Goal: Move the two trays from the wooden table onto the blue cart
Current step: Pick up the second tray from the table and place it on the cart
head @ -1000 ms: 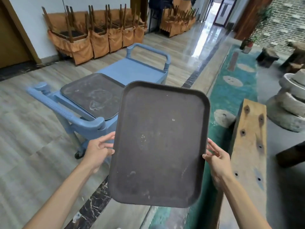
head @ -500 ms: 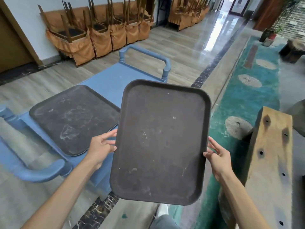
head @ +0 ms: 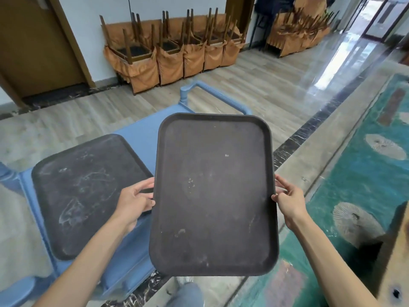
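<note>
I hold a dark rectangular tray (head: pixel 212 196) in the air in front of me, its far end over the right part of the blue cart (head: pixel 146 131). My left hand (head: pixel 135 200) grips its left edge and my right hand (head: pixel 290 200) grips its right edge. A second dark tray (head: pixel 84 191), scuffed with pale marks, lies flat on the left part of the cart top. The cart's far handle (head: pixel 188 89) shows beyond the held tray. Only a corner of the wooden table (head: pixel 396 262) shows at the right edge.
Stacked chairs with orange covers (head: pixel 172 52) line the far wall, with more (head: pixel 298 34) at the back right. A brown door (head: pixel 33 45) is at the left. A teal patterned floor strip (head: pixel 365 185) with stone discs runs along the right. My leg (head: pixel 188 295) shows below the tray.
I have stepped closer to the cart and turned left. The held tray now hangs over the cart's right side. The wooden table has slid almost out of view.
</note>
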Action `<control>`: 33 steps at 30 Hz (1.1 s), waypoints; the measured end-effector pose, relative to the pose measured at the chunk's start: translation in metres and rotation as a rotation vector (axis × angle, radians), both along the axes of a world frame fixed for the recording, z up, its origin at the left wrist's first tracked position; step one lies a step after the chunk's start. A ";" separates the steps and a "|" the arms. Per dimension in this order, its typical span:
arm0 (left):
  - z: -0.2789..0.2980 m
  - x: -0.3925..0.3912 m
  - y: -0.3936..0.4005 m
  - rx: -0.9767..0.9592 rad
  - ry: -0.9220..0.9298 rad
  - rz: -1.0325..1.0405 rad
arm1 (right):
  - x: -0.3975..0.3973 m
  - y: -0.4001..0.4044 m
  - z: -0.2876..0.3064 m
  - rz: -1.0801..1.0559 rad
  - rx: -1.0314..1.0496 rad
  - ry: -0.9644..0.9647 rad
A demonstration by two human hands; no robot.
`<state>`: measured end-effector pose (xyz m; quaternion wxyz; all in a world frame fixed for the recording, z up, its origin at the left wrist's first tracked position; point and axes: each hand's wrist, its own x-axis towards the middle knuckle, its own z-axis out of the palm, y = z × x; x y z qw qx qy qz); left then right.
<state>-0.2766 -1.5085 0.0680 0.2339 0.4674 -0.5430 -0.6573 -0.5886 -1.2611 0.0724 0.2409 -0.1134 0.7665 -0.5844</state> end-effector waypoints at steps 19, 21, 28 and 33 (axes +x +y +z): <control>-0.075 -0.124 -0.242 0.138 -0.156 0.267 | -0.175 -0.365 -0.042 0.391 0.154 0.006; -0.087 -0.133 -0.255 0.140 -0.193 0.265 | -0.188 -0.393 -0.054 0.402 0.171 -0.033; -0.116 -0.163 -0.270 0.122 -0.318 0.379 | -0.222 -0.457 -0.084 0.435 0.255 -0.109; -0.128 -0.164 -0.266 0.151 -0.358 0.475 | -0.242 -0.468 -0.102 0.506 0.248 -0.215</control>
